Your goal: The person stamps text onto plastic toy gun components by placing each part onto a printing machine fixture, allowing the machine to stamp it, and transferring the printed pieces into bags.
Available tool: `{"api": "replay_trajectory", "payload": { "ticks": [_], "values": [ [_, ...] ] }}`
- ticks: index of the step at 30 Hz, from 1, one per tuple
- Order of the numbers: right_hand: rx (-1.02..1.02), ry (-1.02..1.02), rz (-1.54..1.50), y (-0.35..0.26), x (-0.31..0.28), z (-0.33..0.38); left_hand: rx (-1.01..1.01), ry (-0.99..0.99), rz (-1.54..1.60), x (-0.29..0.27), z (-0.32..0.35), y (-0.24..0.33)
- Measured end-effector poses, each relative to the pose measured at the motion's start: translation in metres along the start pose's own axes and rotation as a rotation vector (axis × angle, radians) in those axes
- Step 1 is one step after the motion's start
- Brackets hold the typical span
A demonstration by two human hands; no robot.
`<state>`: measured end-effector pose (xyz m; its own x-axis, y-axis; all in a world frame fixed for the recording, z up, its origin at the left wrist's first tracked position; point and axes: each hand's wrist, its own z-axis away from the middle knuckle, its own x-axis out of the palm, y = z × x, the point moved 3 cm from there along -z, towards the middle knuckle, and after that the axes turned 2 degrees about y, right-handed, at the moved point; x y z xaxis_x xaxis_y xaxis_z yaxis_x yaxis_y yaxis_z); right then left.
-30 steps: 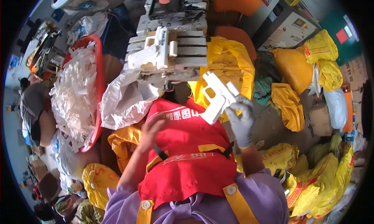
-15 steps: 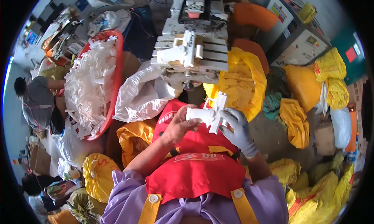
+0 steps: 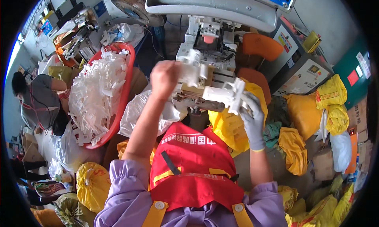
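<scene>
My bare left hand (image 3: 165,80) is closed on the grip end of a white gun-shaped plastic part (image 3: 192,69) at the machine's work table. Both hand and part are smeared by motion, so whether the part touches the fixture cannot be told. My right hand (image 3: 252,114), in a grey glove, grips a second white gun-shaped plastic part (image 3: 221,95) by its long side, its grip end pointing left. This one is held just in front and right of the metal work table (image 3: 221,79). The machine's print head with a pinkish pad (image 3: 208,39) hangs behind.
A red tub (image 3: 127,69) heaped with white plastic pieces stands left, beside a white sack (image 3: 148,112). Below my right hand is an open yellow sack (image 3: 233,128) with parts inside. An orange chair (image 3: 262,45) stands behind. A person (image 3: 37,102) sits far left.
Both hands have moved forward from my lap to the machine. My left hand has let go of the part now in my right hand and taken hold of the one on the work table.
</scene>
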<state>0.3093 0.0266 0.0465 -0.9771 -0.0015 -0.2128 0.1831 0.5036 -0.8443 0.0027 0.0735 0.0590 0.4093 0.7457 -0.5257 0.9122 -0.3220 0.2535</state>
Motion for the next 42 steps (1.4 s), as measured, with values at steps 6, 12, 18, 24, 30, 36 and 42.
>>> {"api": "replay_trajectory", "payload": {
  "ticks": [6, 12, 18, 24, 30, 36, 42],
  "values": [
    [-0.264, -0.163, 0.134, 0.012, 0.072, -0.056, -0.481, 0.116, -0.018, -0.091, 0.074, -0.063],
    [-0.341, -0.414, 0.364, 0.019, 0.083, -0.079, -0.73, 0.08, -0.003, -0.148, 0.215, -0.081],
    [-0.468, -0.254, 0.461, 0.009, 0.074, -0.049, -1.146, 0.059, 0.2, -0.177, 0.318, -0.075],
    [-0.295, -0.11, 0.282, 0.032, 0.047, 0.085, -1.336, -0.028, -0.09, -0.192, 0.466, -0.118],
    [0.15, -0.111, 0.701, 0.2, -0.029, 0.092, -1.664, -0.077, 0.244, -0.133, 0.513, -0.155],
    [0.573, -0.419, 1.396, 0.35, -0.103, 0.083, -1.816, -0.087, 0.342, -0.131, 0.505, -0.14],
    [0.19, -0.5, 1.502, 0.376, -0.108, 0.104, -1.91, -0.198, 0.339, -0.13, 0.482, -0.121]
  ]
}}
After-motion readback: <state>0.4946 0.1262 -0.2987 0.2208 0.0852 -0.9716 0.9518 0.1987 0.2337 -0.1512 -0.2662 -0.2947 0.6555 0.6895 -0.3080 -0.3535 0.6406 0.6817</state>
